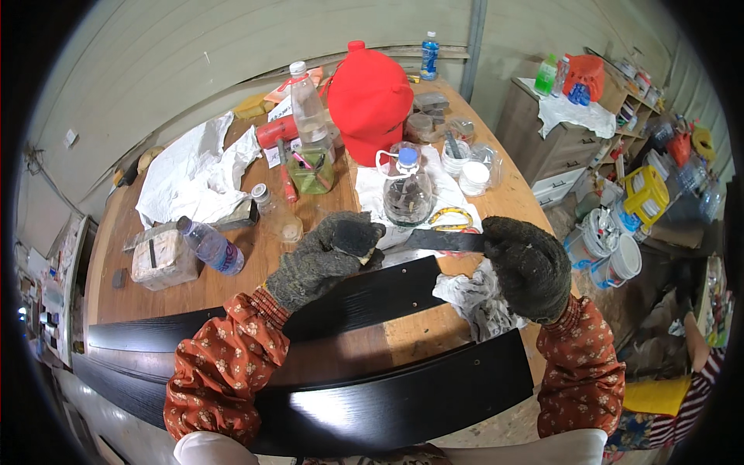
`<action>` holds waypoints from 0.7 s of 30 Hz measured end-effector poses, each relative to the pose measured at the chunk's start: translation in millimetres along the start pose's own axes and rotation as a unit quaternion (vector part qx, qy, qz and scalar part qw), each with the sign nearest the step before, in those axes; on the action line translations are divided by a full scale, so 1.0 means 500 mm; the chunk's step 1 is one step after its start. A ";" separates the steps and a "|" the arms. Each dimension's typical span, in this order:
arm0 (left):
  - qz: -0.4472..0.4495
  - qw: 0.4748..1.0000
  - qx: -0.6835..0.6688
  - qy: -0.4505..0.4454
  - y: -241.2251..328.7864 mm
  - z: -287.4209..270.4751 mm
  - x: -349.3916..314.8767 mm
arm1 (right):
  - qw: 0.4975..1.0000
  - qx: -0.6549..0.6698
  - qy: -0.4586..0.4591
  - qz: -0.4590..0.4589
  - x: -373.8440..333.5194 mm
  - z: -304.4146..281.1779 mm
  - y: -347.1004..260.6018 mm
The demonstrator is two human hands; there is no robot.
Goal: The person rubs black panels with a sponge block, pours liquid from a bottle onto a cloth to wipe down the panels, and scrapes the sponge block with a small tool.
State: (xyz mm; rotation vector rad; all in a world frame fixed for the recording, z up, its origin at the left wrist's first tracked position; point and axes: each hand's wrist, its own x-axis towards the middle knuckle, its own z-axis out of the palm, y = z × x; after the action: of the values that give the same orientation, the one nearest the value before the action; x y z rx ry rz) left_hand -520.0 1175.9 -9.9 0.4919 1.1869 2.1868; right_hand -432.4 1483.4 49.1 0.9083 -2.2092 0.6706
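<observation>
Black, narrow strip [438,241] held level between both gloved hands, above the wooden table [232,283]. Left hand [322,260] in a dark knit work glove, fingers curled shut around a small dark pad [358,235] pressed onto the left end of the strip. Right hand [531,267], likewise gloved, clenched tight around the strip's right end; fingers fully closed. Floral orange sleeves [221,372] on both forearms.

Directly beneath the hands: two long curved black panels [403,403], glossy, lying flat across the table, one nearer the body, one just under the left wrist. Crumpled white rag [473,298] just below and left of the right hand, touching the table. Beyond the strip, close behind the left hand's fingertips: clear plastic jug with blue cap [407,190] on white paper. Left of the left hand: small plastic water bottle [209,246] lying on its side. Farther back: red fabric-covered object [370,97], upright clear bottle [308,105].
</observation>
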 end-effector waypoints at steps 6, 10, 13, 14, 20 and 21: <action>0.026 0.977 0.212 0.018 0.002 0.018 -0.018 | 0.999 -0.002 0.000 -0.046 0.023 0.036 -0.014; 0.014 0.966 0.258 0.020 0.017 0.047 -0.032 | 0.996 -0.034 -0.037 -0.078 0.032 0.057 -0.019; 0.052 0.955 0.289 0.035 0.028 0.048 -0.047 | 0.993 -0.055 -0.065 -0.079 0.043 0.060 -0.022; 0.041 0.959 0.278 0.032 0.032 0.047 -0.054 | 0.991 -0.079 -0.059 -0.095 0.045 0.067 -0.020; 0.075 0.940 0.330 0.040 0.039 0.035 -0.080 | 0.977 -0.152 -0.074 -0.130 0.082 0.092 -0.034; 0.104 0.931 0.348 0.042 0.039 0.035 -0.085 | 0.974 -0.167 -0.078 -0.131 0.092 0.095 -0.040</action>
State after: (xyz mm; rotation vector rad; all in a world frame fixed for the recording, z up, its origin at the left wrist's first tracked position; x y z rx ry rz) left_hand -484.2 1150.7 14.4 0.8476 2.0455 1.9089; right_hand -460.3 1420.8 55.2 1.0763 -2.1918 0.1021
